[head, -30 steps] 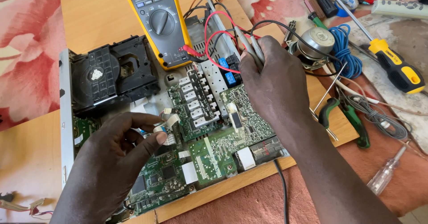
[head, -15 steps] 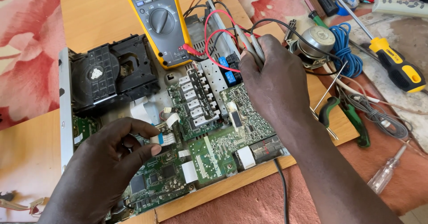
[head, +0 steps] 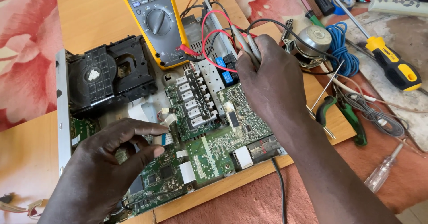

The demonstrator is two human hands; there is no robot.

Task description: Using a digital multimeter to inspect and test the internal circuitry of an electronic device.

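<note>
Yellow screwdriver (head: 394,65), green pliers (head: 350,114), blue cable (head: 341,47)

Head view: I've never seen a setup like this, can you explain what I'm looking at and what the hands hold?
One camera, worn on the person's head, looks down at their own two bare hands. An opened electronic device with green circuit boards and a black disc drive lies on a wooden board. The right hand holds two grey meter probes, wired to a yellow multimeter. The left hand pinches a small white connector. Screwdrivers, pliers and a blue cable lie to the right.
</note>
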